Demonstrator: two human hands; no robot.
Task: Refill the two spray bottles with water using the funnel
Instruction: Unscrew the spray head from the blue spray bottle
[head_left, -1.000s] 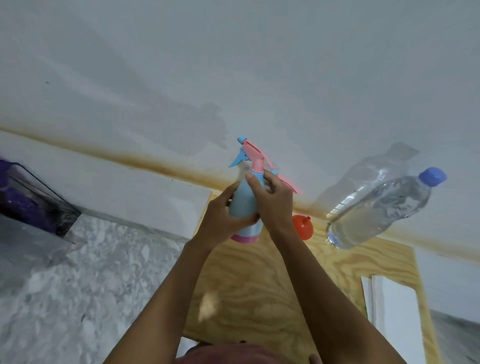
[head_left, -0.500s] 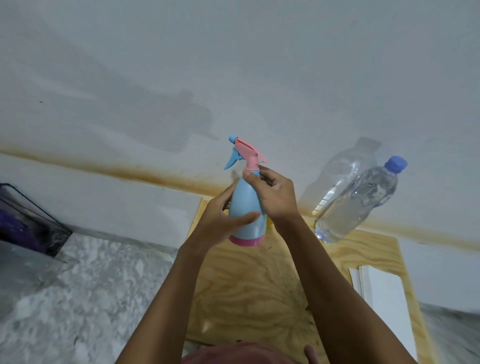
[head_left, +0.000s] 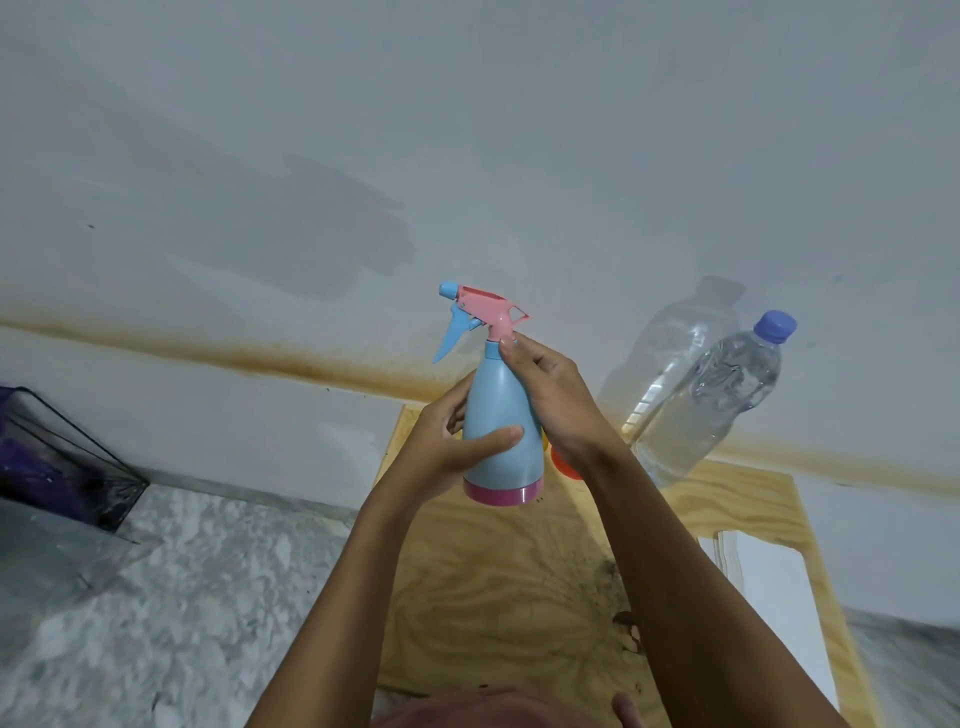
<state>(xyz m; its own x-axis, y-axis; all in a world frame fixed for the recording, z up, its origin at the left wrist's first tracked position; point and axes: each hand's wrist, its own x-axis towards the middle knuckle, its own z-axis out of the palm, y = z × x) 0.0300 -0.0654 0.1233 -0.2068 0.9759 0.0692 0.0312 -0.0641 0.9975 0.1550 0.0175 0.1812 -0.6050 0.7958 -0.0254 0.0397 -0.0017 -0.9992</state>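
A light-blue spray bottle (head_left: 501, 415) with a pink base and pink trigger head is held upright above the plywood board (head_left: 493, 587). My left hand (head_left: 447, 447) grips its body from the left, thumb across the front. My right hand (head_left: 550, 395) pinches the pink collar at the neck with its fingertips. A sliver of the orange funnel (head_left: 563, 467) shows behind my right wrist. A clear water bottle (head_left: 711, 400) with a blue cap stands at the board's back right. The second spray bottle is hidden.
The board lies on a marbled grey floor against a stained white wall. A dark wire basket (head_left: 62, 457) with purple contents sits at the far left. A white panel (head_left: 769, 597) lies along the board's right side.
The spray bottle has stayed between both hands and now stands more upright. The second pink spray head seen behind it a second ago is out of sight; the funnel is mostly covered.
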